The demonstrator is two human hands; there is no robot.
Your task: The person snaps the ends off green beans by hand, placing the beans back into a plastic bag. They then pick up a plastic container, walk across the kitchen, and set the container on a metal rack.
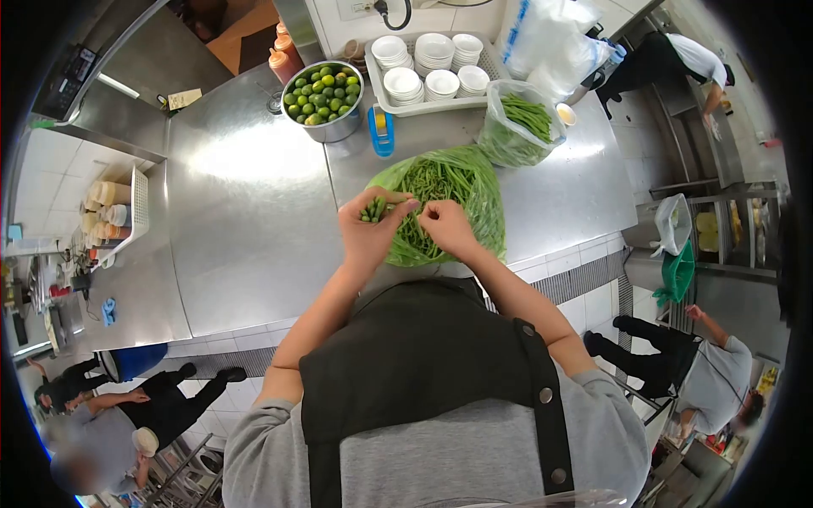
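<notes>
My left hand (366, 227) is closed around a small bunch of green beans (373, 209), with thumb and fingertip pinched toward the centre. Just to its right, my right hand (446, 226) has its fingers pinched together; whatever sits between them is too small to make out. Both hands hover over a large open green plastic bag (487, 195) full of loose green beans (436, 182). A smaller clear bag (508, 152) with longer green beans (527, 117) stands behind it to the right.
Behind the bag are a blue tape dispenser (381, 135), a steel pot (343, 129) of limes and a tray (421, 107) of stacked white bowls. Sauce bottles (281, 63) stand at the back. Co-workers (716, 381) move on both sides of the steel counter (246, 245).
</notes>
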